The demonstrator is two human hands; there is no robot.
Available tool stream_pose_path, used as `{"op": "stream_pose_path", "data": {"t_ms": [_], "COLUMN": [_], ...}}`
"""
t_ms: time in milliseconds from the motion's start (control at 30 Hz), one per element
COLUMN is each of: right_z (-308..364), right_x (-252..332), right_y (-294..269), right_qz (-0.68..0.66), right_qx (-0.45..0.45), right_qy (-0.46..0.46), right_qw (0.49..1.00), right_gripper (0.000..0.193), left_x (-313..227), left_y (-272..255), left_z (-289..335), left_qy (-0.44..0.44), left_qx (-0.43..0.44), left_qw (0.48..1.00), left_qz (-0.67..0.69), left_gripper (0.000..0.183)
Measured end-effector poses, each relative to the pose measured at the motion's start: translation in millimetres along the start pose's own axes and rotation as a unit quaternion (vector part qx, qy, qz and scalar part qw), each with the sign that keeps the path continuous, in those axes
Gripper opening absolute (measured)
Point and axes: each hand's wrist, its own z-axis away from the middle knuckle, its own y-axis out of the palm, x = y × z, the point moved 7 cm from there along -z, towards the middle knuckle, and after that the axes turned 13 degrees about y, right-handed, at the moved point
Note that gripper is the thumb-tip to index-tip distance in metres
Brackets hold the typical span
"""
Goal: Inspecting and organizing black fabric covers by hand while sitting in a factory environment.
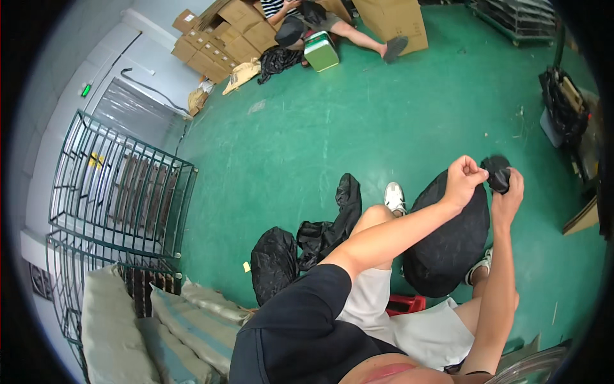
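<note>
My right hand point(508, 195) wraps round a dark bunched clump of black material point(497, 174), to the right in front of me. My left hand point(465, 181) is closed in a pinch at the left edge of that clump, its thumb and forefinger together. Just below both hands, a big, full black bag point(448, 246) stands between my legs. Whether the clump is the gathered neck of this bag, I cannot tell.
To my left lie more black bags point(274, 262) on the green floor point(281, 141). Stuffed woven sacks point(192, 323) and a green metal rack point(121, 192) stand at the left. Far off, another person sits near cardboard boxes point(240, 32) and a green-and-white box point(321, 51). Something red point(406, 304) shows beneath me.
</note>
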Motion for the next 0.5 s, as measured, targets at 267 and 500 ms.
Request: {"op": "stream_pose_path", "data": {"t_ms": [267, 500], "right_z": [1.7, -0.7], "right_x": [-18.6, 13.7], "right_y": [15.7, 30.0], "right_qz": [-0.436, -0.548], "right_qx": [0.17, 0.275], "right_qy": [0.304, 0.3], "right_qw": [0.83, 0.731], "right_gripper": [0.03, 0.057], "left_x": [-14.3, -23.0], "left_y": [26.0, -13.1], "left_z": [3.0, -26.9], "left_qy": [0.167, 0.028], "left_qx": [0.192, 0.165], "left_qw": [0.909, 0.948], "left_qz": [-0.331, -0.272], "left_gripper": [0.039, 0.014]}}
